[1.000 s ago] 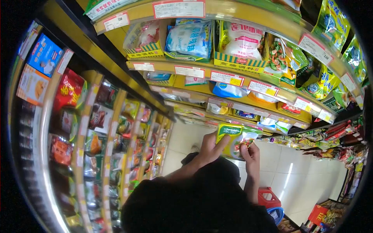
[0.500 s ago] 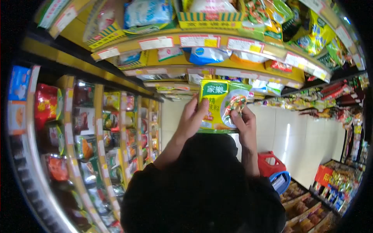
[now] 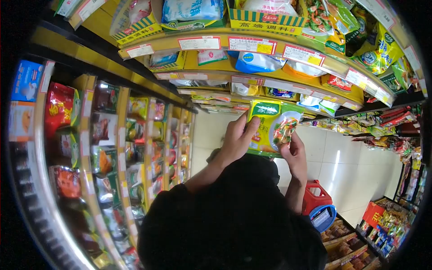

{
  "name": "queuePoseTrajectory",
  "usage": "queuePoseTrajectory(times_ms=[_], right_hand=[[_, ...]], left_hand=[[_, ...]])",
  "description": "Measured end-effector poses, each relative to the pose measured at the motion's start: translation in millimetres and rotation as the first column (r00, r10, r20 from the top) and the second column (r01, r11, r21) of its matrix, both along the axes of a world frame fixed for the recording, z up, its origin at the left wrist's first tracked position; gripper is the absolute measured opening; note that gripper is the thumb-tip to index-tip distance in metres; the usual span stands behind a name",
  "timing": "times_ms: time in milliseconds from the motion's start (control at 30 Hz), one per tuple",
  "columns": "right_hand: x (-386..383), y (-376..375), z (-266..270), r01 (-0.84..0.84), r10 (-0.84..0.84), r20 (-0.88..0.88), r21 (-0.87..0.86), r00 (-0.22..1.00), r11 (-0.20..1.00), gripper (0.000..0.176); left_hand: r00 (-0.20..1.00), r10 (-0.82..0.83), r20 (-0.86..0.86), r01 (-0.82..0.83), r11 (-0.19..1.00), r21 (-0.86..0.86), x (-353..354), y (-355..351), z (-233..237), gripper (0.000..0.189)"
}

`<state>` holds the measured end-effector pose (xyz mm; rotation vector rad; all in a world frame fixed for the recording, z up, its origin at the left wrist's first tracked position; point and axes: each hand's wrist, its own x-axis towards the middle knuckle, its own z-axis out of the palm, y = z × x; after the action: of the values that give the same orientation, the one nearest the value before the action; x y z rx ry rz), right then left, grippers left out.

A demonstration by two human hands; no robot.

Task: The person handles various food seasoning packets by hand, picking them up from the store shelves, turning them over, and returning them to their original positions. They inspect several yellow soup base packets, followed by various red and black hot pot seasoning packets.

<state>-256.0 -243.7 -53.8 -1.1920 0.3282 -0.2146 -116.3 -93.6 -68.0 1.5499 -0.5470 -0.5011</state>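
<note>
Between both hands is a yellow and green seasoning packet [image 3: 265, 130], its printed front with a picture of a dish facing me. My left hand [image 3: 239, 135] pinches its left edge, the thumb lying over the front. At the lower right corner, my right hand [image 3: 295, 152] grips the packet with the thumb on the front and the fingers behind, mostly hidden. The packet is held in front of the shelves, above my dark sleeves.
Ahead, yellow shelves [image 3: 198, 43] carry bagged seasonings and price labels. More packed shelves [image 3: 122, 148] run along the left. A red plastic stool [image 3: 318, 191] and a blue round tub [image 3: 323, 217] stand at lower right by the tiled floor [image 3: 355, 175].
The packet and both hands now appear a little further right and lower. The shelves have also shifted right in the view. Both hands keep their hold.
</note>
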Motion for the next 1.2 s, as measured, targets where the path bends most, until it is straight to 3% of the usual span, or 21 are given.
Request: queuePoseTrajectory(times_ms=[67, 100, 167, 200, 233, 267, 300, 333, 367, 400, 500, 567, 600, 767, 867, 1000, 1100, 1167, 1200], right_hand=[[4, 0, 2, -0.064, 0.062, -0.048, -0.039, 0.997, 0.997, 0.046], [5, -2, 0, -0.094, 0.088, -0.093, -0.054, 0.992, 0.994, 0.043], [7, -2, -6, -0.077, 0.06, -0.133, -0.129, 0.989, 0.989, 0.032], [5, -1, -7, -0.064, 0.047, -0.146, -0.117, 0.988, 0.991, 0.031], [4, -1, -9, -0.035, 0.005, -0.135, -0.225, 0.991, 0.974, 0.031], [3, -2, -4, -0.053, -0.005, -0.191, -0.297, 0.982, 0.953, 0.033], [0, -5, -24, -0.019, -0.021, -0.094, -0.407, 0.995, 0.913, 0.036], [3, -6, -17, 0.017, -0.039, -0.044, -0.426, 0.998, 0.904, 0.038], [-2, -14, -2, -0.011, -0.041, -0.108, -0.438, 0.993, 0.899, 0.038], [-1, -12, 16, -0.052, -0.026, -0.172, -0.435, 0.985, 0.899, 0.038], [-11, -9, -7, 0.149, -0.149, -0.016, -0.028, 0.989, 0.989, 0.037], [-28, -22, -8, 0.199, -0.206, -0.038, -0.146, 0.978, 0.969, 0.036], [-34, -28, -9, 0.225, -0.238, -0.043, -0.206, 0.97, 0.952, 0.035], [-66, -51, -2, 0.403, -0.4, 0.046, -0.092, 0.915, 0.911, 0.035], [-78, -61, -4, 0.447, -0.443, 0.06, -0.08, 0.894, 0.891, 0.037], [-84, -64, 0, 0.438, -0.437, 0.032, -0.109, 0.899, 0.893, 0.038], [-92, -63, -11, 0.383, -0.406, -0.073, -0.214, 0.911, 0.898, 0.037], [-83, -58, -13, 0.479, -0.485, 0.032, -0.224, 0.874, 0.849, 0.033], [-86, -60, -15, 0.435, -0.442, 0.015, -0.202, 0.897, 0.877, 0.032]], left_hand=[[1.0, 0.03, 0.01, -0.03, 0.999, 0.043, 1, 2, 2, 0.04], [0.998, 0.039, -0.055, -0.032, 0.994, 0.108, 0, 4, 4, 0.032], [0.982, 0.059, -0.177, -0.06, 0.998, -0.002, -6, 4, -2, 0.028], [0.981, 0.06, -0.183, -0.075, 0.995, -0.071, -7, 7, -21, 0.027], [0.983, 0.106, -0.151, -0.114, 0.992, -0.049, -12, 9, -24, 0.023], [0.978, 0.087, -0.187, -0.099, 0.993, -0.058, -10, 7, -16, 0.024], [0.984, 0.045, -0.171, -0.052, 0.998, -0.035, -7, 8, -12, 0.027], [0.989, 0.023, -0.145, -0.023, 1.0, 0.001, -5, 5, -11, 0.031], [0.99, 0.003, -0.144, -0.012, 0.998, -0.058, -8, -4, -12, 0.033], [0.989, 0.001, -0.145, -0.016, 0.994, -0.104, -7, -5, -13, 0.035], [0.998, -0.023, -0.056, 0.013, 0.986, -0.166, -2, -11, -11, 0.04], [0.998, -0.056, 0.005, 0.056, 0.98, -0.191, -2, -12, -5, 0.035], [0.996, -0.081, 0.044, 0.083, 0.995, -0.062, 1, -15, 14, 0.027], [0.984, -0.067, 0.167, 0.076, 0.996, -0.052, 0, -35, 40, 0.016], [0.954, -0.218, 0.205, 0.218, 0.976, 0.024, -8, -47, 36, 0.024], [0.899, -0.435, -0.051, 0.433, 0.9, -0.049, -29, -59, 25, 0.027], [0.864, -0.504, -0.024, 0.504, 0.863, 0.032, -38, -58, 4, 0.036], [0.87, -0.491, 0.039, 0.484, 0.867, 0.122, -43, -61, 9, 0.041], [0.857, -0.504, 0.105, 0.486, 0.859, 0.162, -42, -62, 5, 0.043]])
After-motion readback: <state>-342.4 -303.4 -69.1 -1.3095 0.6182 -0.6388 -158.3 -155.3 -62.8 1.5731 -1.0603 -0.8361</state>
